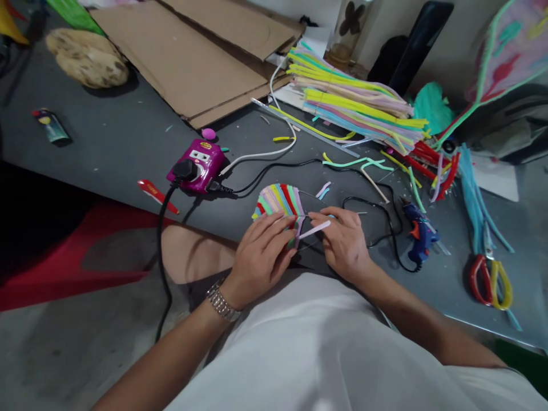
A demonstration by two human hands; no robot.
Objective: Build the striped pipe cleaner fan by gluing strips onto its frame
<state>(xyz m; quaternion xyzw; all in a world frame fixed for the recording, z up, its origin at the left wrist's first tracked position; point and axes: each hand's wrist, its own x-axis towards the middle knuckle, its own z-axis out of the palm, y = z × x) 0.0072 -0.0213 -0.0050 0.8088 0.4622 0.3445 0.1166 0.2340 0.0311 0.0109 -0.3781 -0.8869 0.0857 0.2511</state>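
A striped piece of colored pipe cleaners (280, 200) lies at the table's front edge. My left hand (263, 251), with a metal watch on the wrist, rests over its lower part, fingers stretched and lying on it. My right hand (342, 240) is just to the right of the piece, with its fingers bent and pinched together near a thin wire at the piece's right edge. A pale lilac pipe cleaner (315, 229) sticks out between the hands, crossing in front of my right fingers. What lies under my left palm is hidden.
A purple power socket (199, 165) with cables stands left of the piece. To the right are a blue glue gun (422, 235) and red-yellow scissors (490, 279). Bundled pipe cleaners (355, 105) and cardboard sheets (184, 57) lie behind. A red-handled cutter (157, 196) sits near the edge.
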